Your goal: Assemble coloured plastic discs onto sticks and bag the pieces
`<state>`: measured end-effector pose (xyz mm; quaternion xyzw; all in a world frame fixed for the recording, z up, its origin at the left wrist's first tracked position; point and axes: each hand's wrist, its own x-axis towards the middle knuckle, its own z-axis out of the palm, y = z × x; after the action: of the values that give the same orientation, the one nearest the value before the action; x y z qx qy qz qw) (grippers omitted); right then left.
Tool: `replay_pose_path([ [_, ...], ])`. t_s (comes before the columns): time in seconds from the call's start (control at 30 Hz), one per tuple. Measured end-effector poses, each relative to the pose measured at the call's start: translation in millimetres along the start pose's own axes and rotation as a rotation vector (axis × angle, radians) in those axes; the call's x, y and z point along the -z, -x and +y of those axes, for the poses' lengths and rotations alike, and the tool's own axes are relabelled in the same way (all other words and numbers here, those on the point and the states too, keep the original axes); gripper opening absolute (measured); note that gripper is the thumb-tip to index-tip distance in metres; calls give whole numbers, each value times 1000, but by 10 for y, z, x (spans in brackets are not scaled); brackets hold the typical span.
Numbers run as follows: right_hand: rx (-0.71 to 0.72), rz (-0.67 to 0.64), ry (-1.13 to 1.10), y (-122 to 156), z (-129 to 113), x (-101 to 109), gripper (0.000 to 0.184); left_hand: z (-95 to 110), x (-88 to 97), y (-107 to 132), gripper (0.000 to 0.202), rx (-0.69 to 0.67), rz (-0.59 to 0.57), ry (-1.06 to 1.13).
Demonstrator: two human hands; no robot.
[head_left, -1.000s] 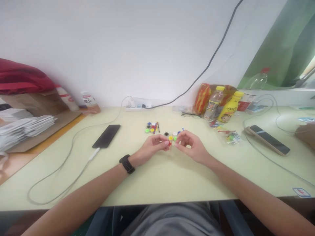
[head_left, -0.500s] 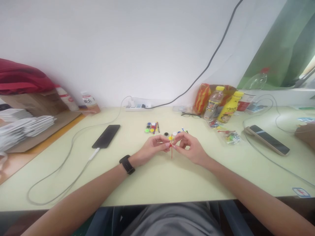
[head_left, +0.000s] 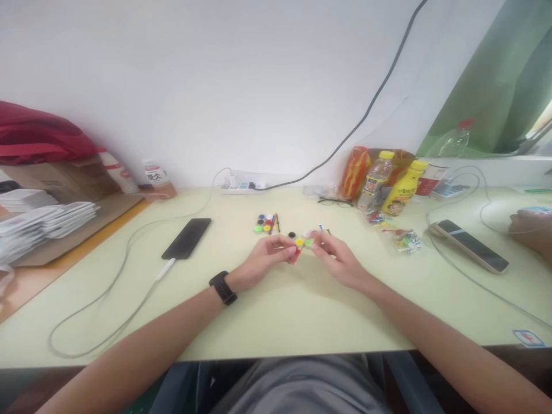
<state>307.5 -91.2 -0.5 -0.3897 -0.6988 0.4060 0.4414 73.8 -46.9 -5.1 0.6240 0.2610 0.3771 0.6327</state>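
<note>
My left hand (head_left: 276, 255) is closed, with thumb and fingers pinching a small red plastic piece (head_left: 296, 253) with a thin red stick that slants downward. The fingers hide part of it. My right hand (head_left: 334, 256) is just to the right, its fingertips loosely curled and a little apart, with nothing visible between them. Those fingertips are nearest to a green disc (head_left: 308, 243). Beside it lie a yellow disc (head_left: 299, 242) and a black disc (head_left: 292, 235). Behind my left hand is a group of coloured discs (head_left: 259, 229) with several thin sticks (head_left: 272, 224).
A black phone (head_left: 186, 238) on a white cable lies at left. To the right are a bag of small coloured parts (head_left: 405, 240), a yellow bottle (head_left: 403, 190), a clear bottle (head_left: 375, 181) and a handheld device (head_left: 472, 244). Another person's hand (head_left: 532, 227) rests at the far right edge.
The red stick, upright between both hands before, now tilts in my left hand. My right hand has let go and shifted slightly right. The other person's hand at far right has moved.
</note>
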Motion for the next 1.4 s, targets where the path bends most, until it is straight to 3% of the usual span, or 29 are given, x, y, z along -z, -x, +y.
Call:
replay_pose_path([
  [0.1,-11,-234,-61,-20,1,54,61,-14,6,-10,29,-29,31,-7],
  [0.13,8,-215,-46,-25,0,59,59,-17,6,-11,29,-34,34,-5],
  [0.23,42,-17,12,-26,-1,28,29,-16,3,-9,29,-36,22,14],
  [0.37,14,44,-9,-2,15,-60,64,-8,2,-4,28,-32,5,41],
  [0.47,1,89,-31,9,44,-101,80,-2,5,-6,28,-32,14,43],
  [0.53,-4,113,-55,9,57,-92,73,2,7,-9,29,-33,20,41],
  [0.57,-10,86,-60,8,58,-75,60,5,7,-11,30,-32,21,39],
  [0.63,-36,-75,-61,6,47,-21,31,12,5,-14,31,-32,26,32],
  [0.73,-34,-288,-80,3,10,57,62,23,1,-15,32,-31,32,20],
  [0.8,-6,-241,-115,-3,-12,69,60,24,-1,-14,31,-27,35,19],
  [0.9,-15,-102,-162,-18,-22,25,39,12,1,-10,31,-17,38,21],
  [1.0,-12,-12,-119,-27,-9,-37,30,-6,8,-7,31,-10,19,11],
  [1.4,26,50,45,-8,-10,-75,17,18,-9,10,28,13,-71,-11],
])
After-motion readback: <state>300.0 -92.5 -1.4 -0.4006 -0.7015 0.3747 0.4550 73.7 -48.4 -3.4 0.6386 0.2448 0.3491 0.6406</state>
